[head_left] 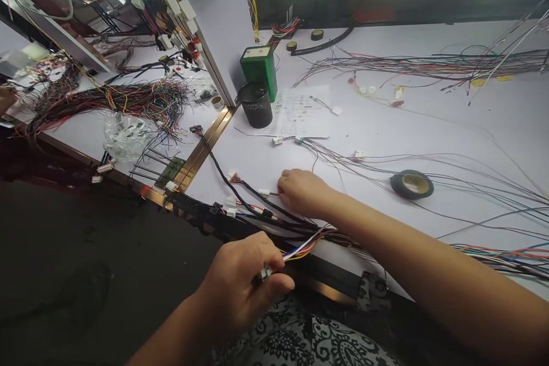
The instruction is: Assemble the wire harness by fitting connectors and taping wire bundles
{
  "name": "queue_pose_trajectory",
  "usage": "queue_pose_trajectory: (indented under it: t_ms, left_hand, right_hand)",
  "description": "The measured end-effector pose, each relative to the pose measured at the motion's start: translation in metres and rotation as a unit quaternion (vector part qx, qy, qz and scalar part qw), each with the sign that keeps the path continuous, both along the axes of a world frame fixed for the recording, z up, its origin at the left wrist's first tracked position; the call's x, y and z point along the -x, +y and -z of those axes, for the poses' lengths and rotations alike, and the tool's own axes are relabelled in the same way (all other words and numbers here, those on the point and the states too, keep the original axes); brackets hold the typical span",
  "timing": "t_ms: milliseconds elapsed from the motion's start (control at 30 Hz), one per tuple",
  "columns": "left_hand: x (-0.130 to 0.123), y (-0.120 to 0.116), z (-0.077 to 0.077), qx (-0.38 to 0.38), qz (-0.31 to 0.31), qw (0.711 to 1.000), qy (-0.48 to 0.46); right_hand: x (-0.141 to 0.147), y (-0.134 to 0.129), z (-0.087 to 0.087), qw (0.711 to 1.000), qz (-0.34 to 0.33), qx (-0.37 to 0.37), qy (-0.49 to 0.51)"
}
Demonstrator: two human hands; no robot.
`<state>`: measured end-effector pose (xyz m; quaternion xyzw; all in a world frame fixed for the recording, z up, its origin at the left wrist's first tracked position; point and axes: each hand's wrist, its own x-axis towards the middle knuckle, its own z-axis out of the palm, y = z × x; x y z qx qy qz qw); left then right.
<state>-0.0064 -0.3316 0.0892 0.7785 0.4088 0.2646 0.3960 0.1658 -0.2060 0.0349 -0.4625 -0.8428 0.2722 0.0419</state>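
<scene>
My left hand (246,277), low at the bench's front edge, is closed around a small connector (265,273). White, blue, red and yellow wires (302,249) run from it to the right. My right hand (304,191) rests on the bench top with its fingers curled down. A thin cable with a small white connector (265,193) leads in under those fingers; the fingertips are hidden. Between the hands lie black-sleeved harness branches (218,168) ending in a white plug (234,176), more white plugs (231,206) and a black plug (215,209).
A black tape roll (412,184) lies to the right among loose wires. Further back stand a black mesh cup (256,107) and a green box (263,71) beside a printed sheet (295,111). Leftward are a large wire bundle (98,97), a plastic bag (124,137) and a pin fixture (169,171).
</scene>
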Motion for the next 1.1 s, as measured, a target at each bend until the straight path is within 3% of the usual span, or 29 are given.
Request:
queue_pose_trajectory:
  t_ms: [100, 167, 233, 300, 367, 533, 700, 767, 833, 900, 933, 1033, 1100]
  left_hand:
    - [0.002, -0.006, -0.001, 0.017, -0.008, 1.0, 0.018]
    - [0.003, -0.009, -0.001, 0.043, -0.04, 0.997, 0.049]
    - [0.004, -0.012, 0.001, 0.088, -0.088, 0.99, 0.07]
    - [0.006, -0.011, 0.003, 0.14, -0.131, 0.98, 0.062]
    - [0.007, -0.008, 0.004, 0.165, -0.157, 0.973, 0.039]
    - [0.007, 0.009, -0.002, 0.113, -0.146, 0.981, 0.054]
    - [0.0, 0.014, -0.007, 0.116, -0.139, 0.981, 0.073]
    - [-0.003, 0.009, -0.006, 0.096, -0.086, 0.99, 0.062]
    - [-0.006, 0.003, -0.003, 0.044, -0.013, 0.998, 0.048]
    - [-0.007, -0.002, 0.001, -0.007, 0.041, 0.999, 0.034]
    - [-0.008, -0.004, 0.003, -0.024, 0.054, 0.998, 0.027]
    - [-0.009, -0.009, 0.01, -0.022, 0.042, 0.999, 0.022]
    - [-0.009, -0.011, 0.013, -0.006, 0.014, 1.0, 0.018]
  right_hand:
    - [-0.024, 0.002, -0.001, 0.998, 0.056, 0.018, 0.011]
    - [-0.045, -0.003, -0.003, 0.987, 0.11, 0.063, 0.099]
    - [-0.063, -0.015, -0.005, 0.937, 0.17, 0.142, 0.27]
    - [-0.072, -0.031, -0.008, 0.863, 0.213, 0.2, 0.412]
    - [-0.07, -0.047, -0.013, 0.833, 0.226, 0.212, 0.457]
    - [-0.04, -0.073, -0.027, 0.87, 0.171, 0.213, 0.41]
    - [-0.022, -0.069, -0.027, 0.9, 0.156, 0.192, 0.36]
    - [-0.024, -0.063, -0.022, 0.923, 0.174, 0.114, 0.322]
    - [-0.03, -0.057, -0.018, 0.946, 0.176, -0.021, 0.271]
    - [-0.035, -0.053, -0.014, 0.962, 0.127, -0.122, 0.209]
    - [-0.037, -0.053, -0.013, 0.972, 0.085, -0.133, 0.174]
    - [-0.035, -0.056, -0.011, 0.995, -0.046, -0.065, 0.051]
    - [-0.031, -0.057, -0.01, 0.995, -0.095, -0.032, -0.009]
